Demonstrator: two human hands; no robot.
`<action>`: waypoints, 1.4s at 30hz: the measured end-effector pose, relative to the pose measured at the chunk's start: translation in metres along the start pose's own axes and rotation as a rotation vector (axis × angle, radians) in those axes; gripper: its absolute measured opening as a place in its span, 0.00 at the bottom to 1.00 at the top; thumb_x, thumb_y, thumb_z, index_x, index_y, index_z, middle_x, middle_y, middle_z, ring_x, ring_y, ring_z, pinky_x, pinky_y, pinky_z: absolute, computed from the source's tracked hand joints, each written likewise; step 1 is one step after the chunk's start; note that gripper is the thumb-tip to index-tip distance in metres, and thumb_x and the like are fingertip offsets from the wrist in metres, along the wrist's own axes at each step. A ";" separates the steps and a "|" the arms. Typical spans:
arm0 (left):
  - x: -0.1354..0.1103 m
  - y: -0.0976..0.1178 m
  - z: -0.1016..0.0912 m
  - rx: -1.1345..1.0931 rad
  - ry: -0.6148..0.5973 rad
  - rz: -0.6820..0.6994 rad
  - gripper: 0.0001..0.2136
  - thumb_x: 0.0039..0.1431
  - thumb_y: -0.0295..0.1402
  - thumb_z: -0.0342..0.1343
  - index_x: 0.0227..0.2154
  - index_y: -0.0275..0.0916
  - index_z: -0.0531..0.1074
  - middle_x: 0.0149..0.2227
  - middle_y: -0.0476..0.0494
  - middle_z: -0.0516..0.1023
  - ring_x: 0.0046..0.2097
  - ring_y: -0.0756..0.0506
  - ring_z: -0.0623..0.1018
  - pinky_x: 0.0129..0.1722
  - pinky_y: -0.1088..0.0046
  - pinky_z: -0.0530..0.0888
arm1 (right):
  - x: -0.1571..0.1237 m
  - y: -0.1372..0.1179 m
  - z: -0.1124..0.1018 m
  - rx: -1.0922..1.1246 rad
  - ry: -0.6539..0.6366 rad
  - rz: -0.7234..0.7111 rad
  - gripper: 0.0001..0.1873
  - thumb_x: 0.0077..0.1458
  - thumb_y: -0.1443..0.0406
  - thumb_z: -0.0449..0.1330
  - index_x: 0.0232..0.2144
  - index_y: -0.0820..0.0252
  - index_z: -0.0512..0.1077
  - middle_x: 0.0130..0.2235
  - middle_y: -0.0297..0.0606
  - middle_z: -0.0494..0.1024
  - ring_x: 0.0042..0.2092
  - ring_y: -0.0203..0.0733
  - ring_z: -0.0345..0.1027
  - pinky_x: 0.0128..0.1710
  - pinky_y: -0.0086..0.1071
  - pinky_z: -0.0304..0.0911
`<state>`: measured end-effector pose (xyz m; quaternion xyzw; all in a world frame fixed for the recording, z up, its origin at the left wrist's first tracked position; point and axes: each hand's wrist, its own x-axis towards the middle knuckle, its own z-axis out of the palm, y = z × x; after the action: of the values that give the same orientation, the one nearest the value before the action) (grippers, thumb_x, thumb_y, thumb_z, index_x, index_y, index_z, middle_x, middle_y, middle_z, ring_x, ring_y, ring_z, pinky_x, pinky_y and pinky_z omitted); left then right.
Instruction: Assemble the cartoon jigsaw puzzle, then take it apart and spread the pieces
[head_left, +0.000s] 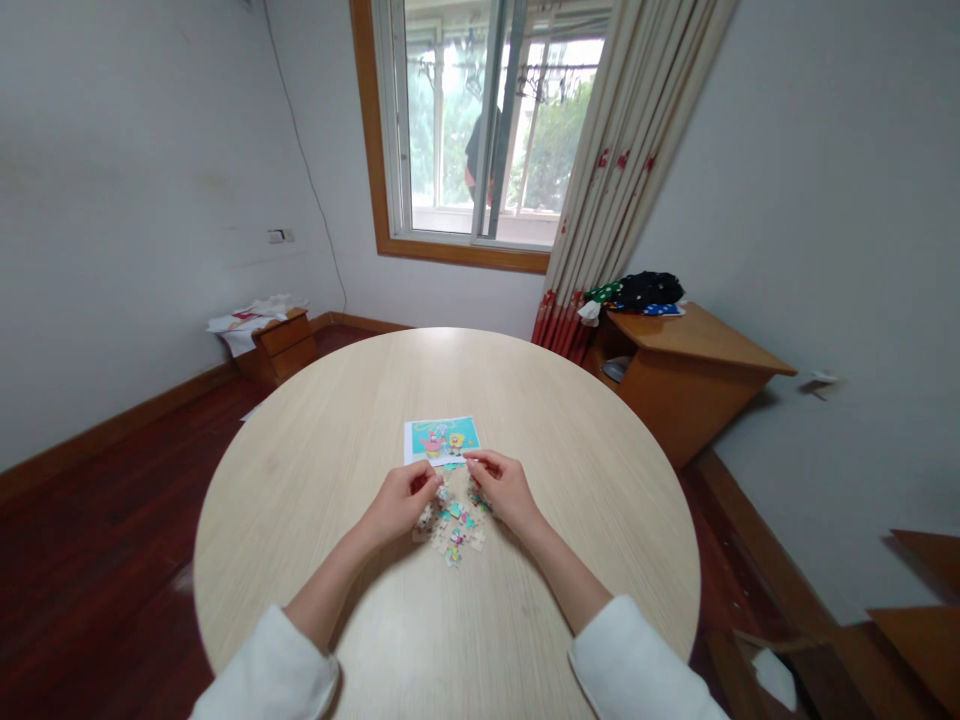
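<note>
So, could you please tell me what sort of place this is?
Probably a room in a home, judging by the round table, the long curtain and the window.

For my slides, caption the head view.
Left hand and right hand flank jigsaw pieces beside a cartoon picture on a round table.

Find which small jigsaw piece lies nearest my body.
The small, knobbed, pale greenish jigsaw piece, lowest in the picture; all others visible lie farther from you.
</note>
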<state>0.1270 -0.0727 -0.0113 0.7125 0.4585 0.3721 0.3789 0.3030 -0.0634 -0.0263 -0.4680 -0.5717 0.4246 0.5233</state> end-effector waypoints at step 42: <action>0.009 -0.042 0.003 0.649 0.020 -0.136 0.17 0.61 0.34 0.43 0.49 0.45 0.71 0.58 0.42 0.67 0.58 0.39 0.63 0.56 0.54 0.55 | -0.005 0.010 0.010 -0.670 -0.441 -0.245 0.16 0.60 0.67 0.48 0.46 0.56 0.73 0.51 0.43 0.74 0.54 0.42 0.65 0.56 0.44 0.51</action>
<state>0.1170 -0.0521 -0.0485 0.7601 0.6034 0.1874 0.1517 0.2938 -0.0665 -0.0377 -0.4387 -0.8281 0.2397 0.2536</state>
